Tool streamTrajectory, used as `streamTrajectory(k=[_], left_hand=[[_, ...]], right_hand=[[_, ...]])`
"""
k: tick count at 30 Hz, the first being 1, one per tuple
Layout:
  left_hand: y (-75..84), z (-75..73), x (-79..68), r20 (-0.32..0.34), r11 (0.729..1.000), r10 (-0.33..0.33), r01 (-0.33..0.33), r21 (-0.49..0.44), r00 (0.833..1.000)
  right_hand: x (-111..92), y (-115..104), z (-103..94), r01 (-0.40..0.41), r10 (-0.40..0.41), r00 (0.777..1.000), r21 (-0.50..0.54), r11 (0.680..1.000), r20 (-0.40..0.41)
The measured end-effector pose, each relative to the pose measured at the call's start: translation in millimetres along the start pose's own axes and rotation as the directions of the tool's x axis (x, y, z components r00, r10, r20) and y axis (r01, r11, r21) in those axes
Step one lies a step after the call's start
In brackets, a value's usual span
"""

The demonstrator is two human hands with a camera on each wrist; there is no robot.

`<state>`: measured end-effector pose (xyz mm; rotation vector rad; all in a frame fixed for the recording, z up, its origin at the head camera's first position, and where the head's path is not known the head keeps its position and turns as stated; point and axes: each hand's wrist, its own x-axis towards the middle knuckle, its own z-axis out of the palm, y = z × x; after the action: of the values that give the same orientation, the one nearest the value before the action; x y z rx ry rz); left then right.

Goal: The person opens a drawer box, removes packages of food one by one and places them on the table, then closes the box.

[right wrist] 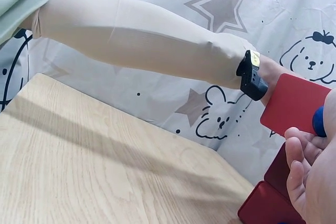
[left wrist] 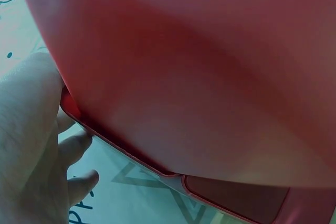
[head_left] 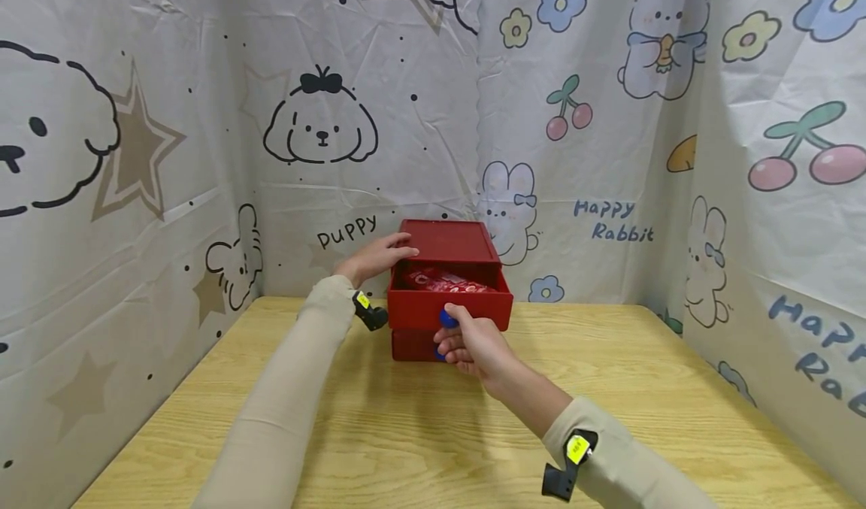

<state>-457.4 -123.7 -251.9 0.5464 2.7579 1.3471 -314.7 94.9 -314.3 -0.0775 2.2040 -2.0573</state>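
Observation:
A small red drawer cabinet [head_left: 446, 240] stands toward the back of the table. Its upper drawer [head_left: 414, 310] is pulled partway out, showing a red patterned packet [head_left: 440, 280] inside. My right hand [head_left: 483, 352] pinches the blue knob [right wrist: 318, 121] on that drawer's front, with the thumb on top. Below it, the lower drawer [head_left: 408, 346] is closed, its own blue knob partly hidden by my fingers. My left hand [head_left: 375, 259] rests against the cabinet's upper left edge. In the left wrist view, the red drawer's side fills most of the picture beside the left hand [left wrist: 31, 145].
The light wood table [head_left: 379, 434] extends in front of and around the cabinet. Cartoon-printed cloth [head_left: 379, 193] hangs behind and at both sides, close behind the cabinet. A black wrist camera [head_left: 370, 312] on my left arm sits near the drawer's left side.

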Motion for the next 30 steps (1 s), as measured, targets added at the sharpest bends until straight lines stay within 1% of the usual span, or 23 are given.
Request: streamTrajectory(k=[3,13,23,30], left_hand=[[-0.5,0.3,0.8,-0.002,1.0,0.001,-0.001,0.003,1.0],[-2.0,0.9,1.2,-0.008,1.0,0.009,-0.008,0.019,1.0],[-1.5,-1.0,-0.4,0.008,1.0,0.002,-0.002,0.023,1.0],[-2.8,-0.6,0.9,0.013,1.0,-0.002,0.002,0.021,1.0]], right_hand=[[-3,0,-0.3,0.006,-0.006,1.0,-0.005,1.0,0.0],[-13,1,-2.7,0.002,-0.001,0.999,-0.009,1.0,0.037],[-15,1,-2.7,0.007,-0.007,0.999,-0.024,1.0,0.033],[-18,1,-2.8,-0.008,0.008,1.0,-0.026,1.0,0.022]])
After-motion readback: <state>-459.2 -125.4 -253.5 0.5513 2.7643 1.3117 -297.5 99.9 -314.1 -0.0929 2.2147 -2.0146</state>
